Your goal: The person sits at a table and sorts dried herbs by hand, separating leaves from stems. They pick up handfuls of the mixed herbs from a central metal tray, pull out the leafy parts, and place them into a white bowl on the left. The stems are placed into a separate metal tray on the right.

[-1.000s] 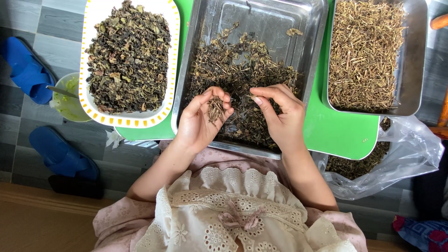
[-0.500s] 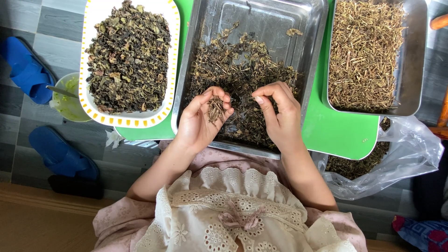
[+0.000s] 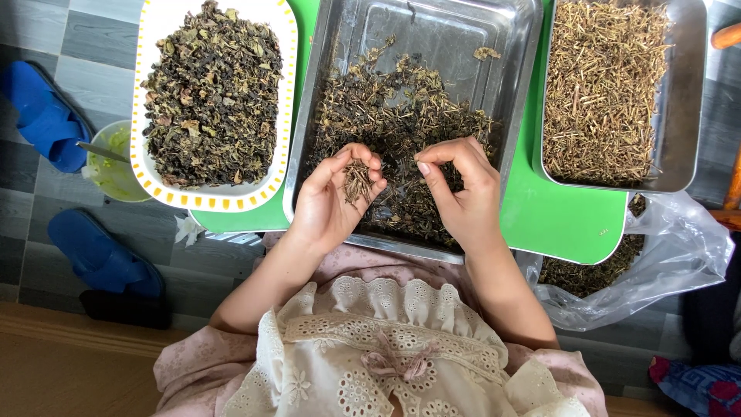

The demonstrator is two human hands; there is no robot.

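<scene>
Centre of the frame: left hand curled palm-up, fingers clenched around a small bunch of dried stems, pinched between thumb and fingertips. Just right of it, right hand with fingers bent and fingertips drawn together over the dark heap — whether anything sits in that pinch, cannot tell. Both hands over the near half of the middle steel tray, above its pile of dried herb (twiggy, brown-black, spread across the tray's lower part). The bunch well clear of the pile, raised in the left palm.

Upper left: white oblong dish with a border of yellow squares, heaped with dark dried leaves. Upper right: second steel tray filled with pale straw-coloured stems. Under all three — a bright green table. Lower right: clear crumpled plastic bag holding more dark herb. Left edge: small greenish bowl with a spoon, and two blue slippers on grey floor tiles.
</scene>
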